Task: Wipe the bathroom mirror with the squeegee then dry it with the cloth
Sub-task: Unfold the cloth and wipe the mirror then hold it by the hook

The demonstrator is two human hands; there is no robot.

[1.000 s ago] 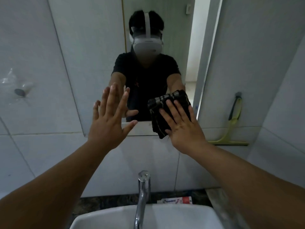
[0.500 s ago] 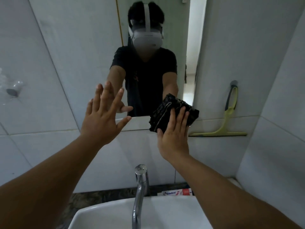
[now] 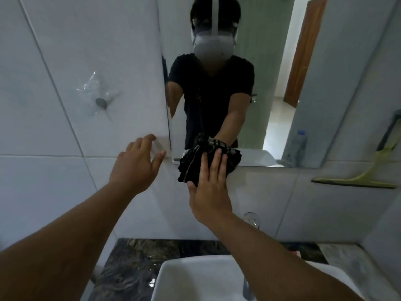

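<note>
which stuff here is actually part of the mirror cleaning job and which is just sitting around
Part of the job:
- mirror
- cloth, pressed against the mirror's bottom edge by the right hand
- squeegee, hanging on the wall tiles to the right

Just there:
- tap
- sink
- wall hook
- left hand, open, holding nothing

Left hand (image 3: 135, 165) spread; right hand (image 3: 209, 192) flat, both arms outstretched.

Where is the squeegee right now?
In the head view, the yellow-green squeegee hangs on the tiled wall at the far right, beside the mirror; neither hand touches it, and the right hand presses the dark cloth.
</note>
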